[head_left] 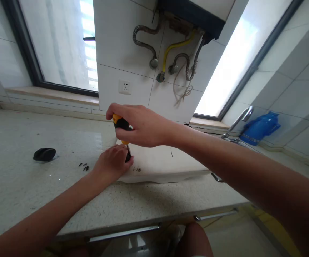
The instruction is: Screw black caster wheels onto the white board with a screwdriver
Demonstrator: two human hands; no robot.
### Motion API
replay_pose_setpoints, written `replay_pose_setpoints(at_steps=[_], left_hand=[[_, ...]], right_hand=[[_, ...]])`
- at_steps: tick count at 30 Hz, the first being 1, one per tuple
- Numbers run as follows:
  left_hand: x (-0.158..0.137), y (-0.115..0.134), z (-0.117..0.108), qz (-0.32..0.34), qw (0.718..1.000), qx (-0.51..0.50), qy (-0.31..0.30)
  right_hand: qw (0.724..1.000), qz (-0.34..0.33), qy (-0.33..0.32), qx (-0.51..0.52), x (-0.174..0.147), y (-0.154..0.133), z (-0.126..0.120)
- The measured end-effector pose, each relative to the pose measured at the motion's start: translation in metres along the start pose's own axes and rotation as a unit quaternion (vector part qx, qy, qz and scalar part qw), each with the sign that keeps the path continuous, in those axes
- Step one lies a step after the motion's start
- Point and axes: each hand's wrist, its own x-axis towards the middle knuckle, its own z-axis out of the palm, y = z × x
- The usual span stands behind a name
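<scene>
My right hand (pixel 143 125) is wrapped round the yellow and black handle of a screwdriver (pixel 121 123), which points down with its shaft toward the left edge of a white board-like piece (pixel 165 160). Under the tip, my left hand (pixel 114 159) pinches a small black part (pixel 128 156) against that edge; most of the part is hidden by the fingers. Beside the left thumb, small marks and a round hole (pixel 139 170) show on the white piece. Several dark screws (pixel 84 166) lie on the counter left of my left hand. Farther left rests a loose black rounded piece (pixel 44 154).
The speckled stone counter (pixel 71 200) ends at a front edge above drawers with metal handles (pixel 124 233). A faucet (pixel 240 119) and a blue jug-shaped container (pixel 260 127) stand at the right. Pipes (pixel 167 57) and a socket (pixel 124 87) are on the tiled wall.
</scene>
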Motion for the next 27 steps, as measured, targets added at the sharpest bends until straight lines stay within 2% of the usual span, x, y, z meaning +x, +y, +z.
replay_pose_setpoints(at_steps=[4, 8, 11, 13, 15, 16, 18, 21, 23, 24, 27], left_hand=[[-0.001, -0.003, 0.002, -0.004, 1.000, 0.000, 0.004], [-0.001, -0.005, 0.003, 0.005, 1.000, -0.010, 0.004], [-0.001, -0.003, 0.001, 0.018, 0.999, -0.026, 0.012], [0.000, -0.001, 0.000, 0.030, 0.999, -0.036, 0.020], [0.000, 0.000, -0.001, 0.042, 0.998, -0.048, 0.029], [0.000, 0.000, -0.001, 0.047, 0.997, -0.055, 0.034], [-0.001, 0.000, 0.000, 0.059, 0.995, -0.073, 0.044], [0.000, -0.002, 0.001, 0.081, 0.989, -0.108, 0.062], [0.000, -0.003, 0.001, 0.101, 0.983, -0.134, 0.071], [0.001, -0.003, 0.001, 0.110, 0.980, -0.147, 0.075], [0.001, -0.003, -0.001, 0.132, 0.971, -0.181, 0.088]], right_hand=[[0.998, 0.053, -0.010, -0.043, -0.003, -0.002, 0.001], [0.996, 0.070, 0.001, -0.059, -0.006, -0.006, 0.000], [0.992, 0.091, 0.066, -0.055, -0.009, -0.005, -0.004], [0.984, 0.107, 0.139, -0.032, -0.016, 0.001, -0.008], [0.964, 0.134, 0.231, 0.011, -0.027, 0.013, -0.009], [0.947, 0.151, 0.280, 0.043, -0.035, 0.022, -0.007], [0.897, 0.192, 0.380, 0.121, -0.053, 0.041, 0.005], [0.789, 0.265, 0.499, 0.242, -0.084, 0.068, 0.041], [0.726, 0.311, 0.532, 0.306, -0.105, 0.079, 0.071], [0.703, 0.331, 0.537, 0.330, -0.115, 0.081, 0.086], [0.664, 0.372, 0.526, 0.380, -0.140, 0.081, 0.122]])
